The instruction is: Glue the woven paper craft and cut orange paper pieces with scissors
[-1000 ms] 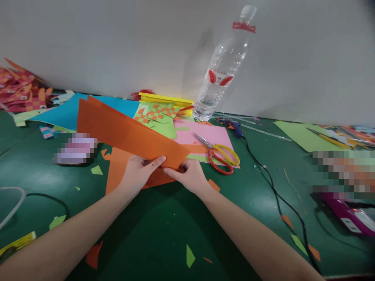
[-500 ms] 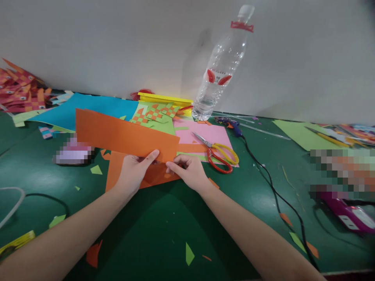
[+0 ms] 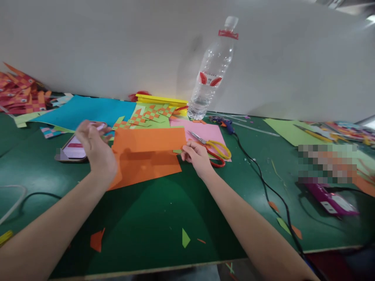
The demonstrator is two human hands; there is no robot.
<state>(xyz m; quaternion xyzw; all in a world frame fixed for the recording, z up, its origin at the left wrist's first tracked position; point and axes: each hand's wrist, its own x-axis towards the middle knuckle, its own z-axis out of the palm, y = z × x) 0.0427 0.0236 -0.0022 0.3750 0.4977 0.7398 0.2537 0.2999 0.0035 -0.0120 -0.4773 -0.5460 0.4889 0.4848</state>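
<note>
My right hand point(image 3: 197, 156) pinches the right end of an orange paper strip point(image 3: 149, 139). The strip is held over a larger orange sheet point(image 3: 146, 169) on the table. Off the strip's left end, my left hand point(image 3: 98, 146) is raised with loosely bent fingers apart and nothing visible in them. Behind its fingers lies a phone point(image 3: 73, 151) with a lit screen, partly hidden. Scissors point(image 3: 215, 146) with one yellow and one red handle rest just beyond my right hand, on pink paper point(image 3: 218, 132).
A water bottle point(image 3: 209, 74) leans at the wall behind blue card point(image 3: 102, 111) and woven paper fish point(image 3: 155, 113). On the right, a glue gun point(image 3: 227, 124) trails a black cord past a purple power strip point(image 3: 331, 199). Paper scraps point(image 3: 185, 238) dot the green table.
My left hand has let go of the orange strip and moved left toward the phone. My right hand has slid to the strip's right end, and the strip has come lower and more level.
</note>
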